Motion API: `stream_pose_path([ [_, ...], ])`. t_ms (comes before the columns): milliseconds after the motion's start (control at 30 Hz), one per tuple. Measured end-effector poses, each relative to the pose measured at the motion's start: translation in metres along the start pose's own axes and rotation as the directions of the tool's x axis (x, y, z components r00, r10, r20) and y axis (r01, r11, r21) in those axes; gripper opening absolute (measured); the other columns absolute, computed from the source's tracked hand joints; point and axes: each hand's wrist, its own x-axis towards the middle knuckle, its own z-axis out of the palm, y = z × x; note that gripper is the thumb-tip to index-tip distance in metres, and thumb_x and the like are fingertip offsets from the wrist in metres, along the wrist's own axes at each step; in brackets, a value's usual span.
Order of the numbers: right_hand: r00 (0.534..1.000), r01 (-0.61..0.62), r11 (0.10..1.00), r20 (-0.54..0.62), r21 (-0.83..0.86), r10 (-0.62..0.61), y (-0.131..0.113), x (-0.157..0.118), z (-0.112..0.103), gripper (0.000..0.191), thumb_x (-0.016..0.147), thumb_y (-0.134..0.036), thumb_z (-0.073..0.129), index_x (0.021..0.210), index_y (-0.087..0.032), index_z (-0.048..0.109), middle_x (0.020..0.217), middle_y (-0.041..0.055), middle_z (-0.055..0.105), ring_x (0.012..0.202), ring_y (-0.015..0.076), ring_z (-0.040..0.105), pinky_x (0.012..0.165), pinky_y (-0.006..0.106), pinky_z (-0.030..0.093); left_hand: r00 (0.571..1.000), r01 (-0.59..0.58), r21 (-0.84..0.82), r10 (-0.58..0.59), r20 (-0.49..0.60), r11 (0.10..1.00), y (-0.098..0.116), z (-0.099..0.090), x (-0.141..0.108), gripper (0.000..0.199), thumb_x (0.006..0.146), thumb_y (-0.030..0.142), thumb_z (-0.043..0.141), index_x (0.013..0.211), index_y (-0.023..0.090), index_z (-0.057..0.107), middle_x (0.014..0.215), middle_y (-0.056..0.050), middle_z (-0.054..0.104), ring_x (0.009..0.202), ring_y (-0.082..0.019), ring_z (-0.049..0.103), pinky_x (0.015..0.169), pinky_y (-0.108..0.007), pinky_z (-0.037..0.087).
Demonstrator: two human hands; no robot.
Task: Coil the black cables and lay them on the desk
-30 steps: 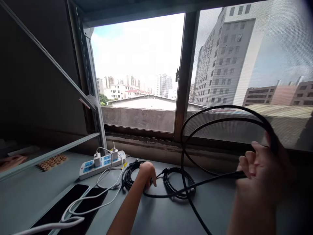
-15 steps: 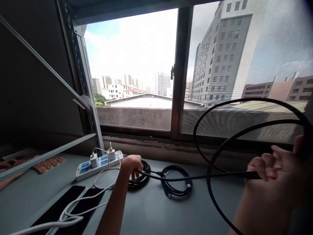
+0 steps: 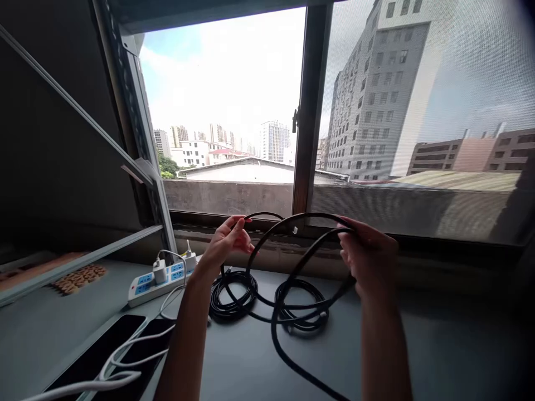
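Loose loops of a black cable point(image 3: 288, 365) hang in the air between my hands, and one length runs down to the bottom edge. My right hand point(image 3: 365, 250) is closed on the gathered loops at their right side. At the loops' left side, my left hand point(image 3: 232, 236) pinches the cable between thumb and fingers, with the other fingers partly spread. Behind and below them, a coiled black cable point(image 3: 217, 303) and a second coiled black cable point(image 3: 303, 327) lie on the grey table point(image 3: 246, 370).
A white power strip point(image 3: 137, 298) with two plugged chargers stands at the left back. Two dark flat devices point(image 3: 104, 345) lie at the lower left under white cables point(image 3: 125, 376). Beyond the metal frame point(image 3: 152, 184) are brown pieces point(image 3: 79, 278). A window point(image 3: 298, 167) rises behind the table.
My right hand has moved left and inward with the loops. My left hand has risen from beside the left coil, and the cable stretched between my hands has become loose loops.
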Motion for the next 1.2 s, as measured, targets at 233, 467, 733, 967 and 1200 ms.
stream_pose_path([
  [233,0.927,0.206,0.951,0.356,-0.230,-0.115,0.002,-0.014,0.030,0.035,0.080,-0.023,0.065,0.114,-0.019,0.063,0.054,-0.0070,0.037,0.045,0.0102,0.032,0.044,0.020,0.030,0.998,-0.024,0.065,0.020,0.051,0.998,0.021,0.014,-0.021,0.038,0.075,0.048,0.058,0.094,0.015,0.055,0.058,0.004,0.056,0.047,-0.014,0.062,0.035,-0.016,0.040],
  [467,0.874,0.412,0.792,0.442,-0.451,-0.203,-0.003,-0.026,0.045,0.027,0.076,-0.023,0.059,0.101,-0.022,0.069,0.090,0.0018,0.056,0.054,0.0122,0.046,0.048,0.022,0.036,0.937,-0.062,0.115,0.018,0.350,0.991,0.021,0.035,-0.035,0.040,0.085,0.046,0.045,0.106,0.014,0.058,0.046,0.004,0.052,0.029,-0.008,0.047,0.027,-0.016,0.030],
  [733,0.973,0.216,0.826,0.043,-0.520,-0.227,0.006,-0.010,0.026,0.022,0.085,-0.034,0.063,0.072,-0.017,0.069,0.050,-0.0032,0.050,0.043,0.0116,0.042,0.042,0.022,0.029,0.965,-0.205,0.158,0.172,0.198,0.966,0.019,0.031,-0.031,0.046,0.073,0.032,0.065,0.111,0.020,0.044,0.050,0.008,0.053,0.038,-0.005,0.045,0.036,-0.014,0.033],
  [967,0.980,0.039,0.999,-0.196,-0.022,-0.042,0.015,0.003,0.011,0.020,0.074,-0.034,0.065,0.079,-0.015,0.064,0.047,-0.0079,0.034,0.037,0.0086,0.026,0.034,0.018,0.020,0.960,-0.280,-0.059,0.280,-0.009,0.958,-0.004,0.049,-0.005,0.035,0.080,0.039,0.054,0.053,0.016,0.048,0.044,0.003,0.047,0.065,-0.014,0.062,0.068,-0.024,0.048],
  [1200,0.981,0.174,0.762,0.174,-0.624,-0.082,0.023,0.007,-0.001,0.034,0.071,-0.043,0.065,0.095,-0.019,0.068,0.092,0.0072,0.057,0.070,0.0218,0.055,0.063,0.032,0.046,0.893,-0.296,-0.005,0.274,-0.358,0.955,-0.005,0.050,-0.008,0.047,0.074,0.046,0.058,0.045,0.017,0.034,0.037,0.009,0.020,0.032,-0.003,0.017,0.034,-0.021,0.013],
])
